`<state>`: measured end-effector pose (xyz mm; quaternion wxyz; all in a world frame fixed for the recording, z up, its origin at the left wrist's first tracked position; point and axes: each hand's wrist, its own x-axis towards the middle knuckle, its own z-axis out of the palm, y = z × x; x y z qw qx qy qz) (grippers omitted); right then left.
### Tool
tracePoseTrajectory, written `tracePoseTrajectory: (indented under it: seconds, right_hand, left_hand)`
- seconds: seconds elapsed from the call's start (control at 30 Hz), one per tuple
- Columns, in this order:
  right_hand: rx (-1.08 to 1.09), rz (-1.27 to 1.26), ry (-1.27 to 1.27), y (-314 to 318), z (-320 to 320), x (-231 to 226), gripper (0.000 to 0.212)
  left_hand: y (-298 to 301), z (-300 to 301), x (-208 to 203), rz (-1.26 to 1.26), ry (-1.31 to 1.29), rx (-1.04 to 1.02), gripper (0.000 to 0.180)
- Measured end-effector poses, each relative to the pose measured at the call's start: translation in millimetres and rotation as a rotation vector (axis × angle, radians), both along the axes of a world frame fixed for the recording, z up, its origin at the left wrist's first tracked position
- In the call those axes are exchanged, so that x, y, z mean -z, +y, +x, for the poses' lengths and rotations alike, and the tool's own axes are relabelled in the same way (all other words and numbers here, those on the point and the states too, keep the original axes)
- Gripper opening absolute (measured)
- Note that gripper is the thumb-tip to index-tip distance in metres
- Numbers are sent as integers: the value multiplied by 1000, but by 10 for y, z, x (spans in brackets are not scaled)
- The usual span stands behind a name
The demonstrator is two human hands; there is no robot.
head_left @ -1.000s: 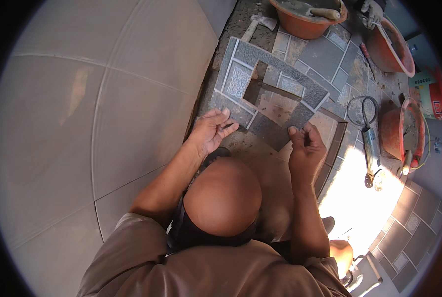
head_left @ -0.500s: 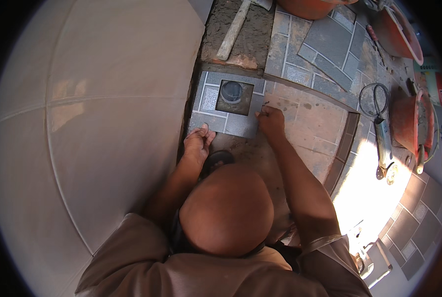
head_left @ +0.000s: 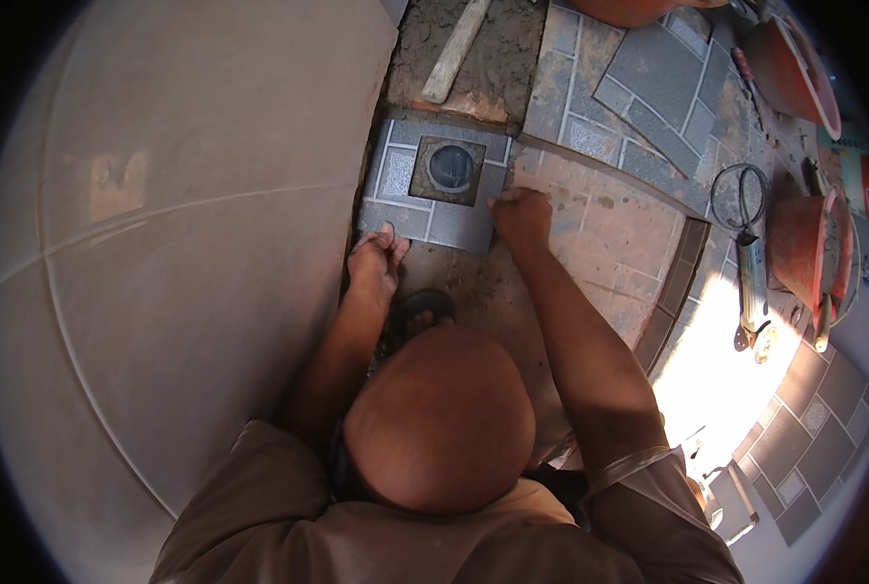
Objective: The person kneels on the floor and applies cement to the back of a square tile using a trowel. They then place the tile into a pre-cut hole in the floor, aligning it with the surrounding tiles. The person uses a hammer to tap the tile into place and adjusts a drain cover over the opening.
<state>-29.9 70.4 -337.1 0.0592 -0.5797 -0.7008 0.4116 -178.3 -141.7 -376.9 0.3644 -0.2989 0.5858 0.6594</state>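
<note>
A grey patterned floor tile (head_left: 461, 226) with a square cut-out lies beside the large wall tiles. Through the cut-out shows the round mouth of a pipe (head_left: 451, 168). My left hand (head_left: 376, 265) pinches the near left corner, its thumb on top and its fingers at the edge. At the right edge, my right hand (head_left: 524, 219) is closed with its fingertips against the tile; how far they reach under it is hidden. Beyond the tile, a hammer (head_left: 456, 51) with a pale wooden handle rests on rough grey mortar (head_left: 502, 58), its head out of view.
Large beige wall tiles (head_left: 201, 282) rise close on the left. Loose cut tiles (head_left: 653, 73) lie on the raised floor at far right. An angle grinder (head_left: 751, 282) with a cord and an orange mortar bucket (head_left: 799, 243) stand farther right. My foot (head_left: 425, 310) is just below the tile.
The view has shifted slightly, so the tile and hammer sit a little higher and farther left in the picture. Both hands remain at the same tile edges.
</note>
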Motion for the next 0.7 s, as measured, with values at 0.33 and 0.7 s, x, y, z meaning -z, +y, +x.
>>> tracePoseTrajectory:
  seconds: [0.33,0.7]
  right_hand:
    - [-151,-75,-131,203,-37,-71,30]
    - [-253,7,-201,222,-122,-189,37]
  left_hand:
    - [81,32,-173,-52,51,43,20]
    - [166,4,-390,-220,-22,146,33]
